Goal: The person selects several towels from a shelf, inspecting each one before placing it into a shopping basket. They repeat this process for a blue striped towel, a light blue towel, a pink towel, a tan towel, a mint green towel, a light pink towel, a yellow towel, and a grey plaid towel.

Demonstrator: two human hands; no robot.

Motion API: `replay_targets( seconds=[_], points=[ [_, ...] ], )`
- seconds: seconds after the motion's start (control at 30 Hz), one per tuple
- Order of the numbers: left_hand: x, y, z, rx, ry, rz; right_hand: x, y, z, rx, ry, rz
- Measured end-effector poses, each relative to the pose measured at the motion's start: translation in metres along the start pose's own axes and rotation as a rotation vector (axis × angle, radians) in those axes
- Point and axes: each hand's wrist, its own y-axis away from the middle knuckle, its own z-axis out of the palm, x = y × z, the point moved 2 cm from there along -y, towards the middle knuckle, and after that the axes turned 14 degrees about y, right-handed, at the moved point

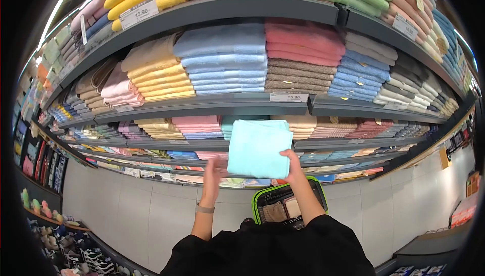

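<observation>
A folded pale aqua towel (258, 149) is held up in front of the shelves. My right hand (292, 166) grips its lower right side, the thumb lying over the front face and the other fingers hidden behind. Just off the towel's left edge is my left hand (213, 174), fingers stretched out and blurred by motion, with nothing seen in it. Behind the towel, teal folded towels (230, 126) show in part on a lower shelf. Below my right arm stands a black shopping basket with a green rim (256, 197), holding a brown folded cloth (273, 212) and a pale item (292, 207).
Stacked towels fill the curved shelves, among them blue towels (220, 59) and red towels (303, 41). A price label (289, 97) sits on a grey shelf edge (227, 105). Pale floor tiles (129, 197) lie below, and shoes (96, 261) are at lower left.
</observation>
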Motion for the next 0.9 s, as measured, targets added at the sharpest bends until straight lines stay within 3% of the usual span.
replay_targets(
  seconds=[0.03, 0.13, 0.2, 0.27, 0.37, 0.5, 0.6, 0.67, 0.77, 0.9],
  points=[
    [-0.009, 0.009, 0.002, -0.058, 0.385, -0.313, 0.005, 0.008, -0.007, 0.0, 0.049, 0.006],
    [-0.008, 0.024, 0.029, -0.058, 0.553, -0.482, 0.016, 0.029, -0.019, -0.039, 0.142, 0.05],
    [0.001, 0.022, 0.038, -0.088, 0.55, -0.451, 0.025, 0.04, -0.023, -0.009, 0.289, 0.176],
    [-0.003, 0.022, 0.04, -0.144, 0.156, -0.379, 0.025, 0.054, -0.019, -0.013, 0.265, 0.175],
    [0.002, 0.035, 0.064, -0.237, -0.003, -0.353, 0.022, 0.073, -0.023, 0.073, 0.235, 0.213],
    [-0.002, 0.045, 0.083, -0.241, -0.037, -0.384, 0.019, 0.094, -0.039, 0.001, 0.306, 0.099],
    [-0.008, 0.051, 0.098, -0.124, -0.013, -0.29, 0.009, 0.112, -0.043, -0.058, 0.374, 0.018],
    [-0.006, 0.055, 0.108, -0.025, -0.167, -0.04, 0.004, 0.119, -0.044, -0.097, 0.409, -0.026],
    [0.0, 0.068, 0.123, -0.037, -0.224, 0.04, 0.001, 0.126, -0.05, -0.156, 0.415, -0.045],
    [0.0, 0.084, 0.12, -0.086, -0.259, -0.045, 0.002, 0.133, -0.056, -0.205, 0.479, 0.013]
  ],
)
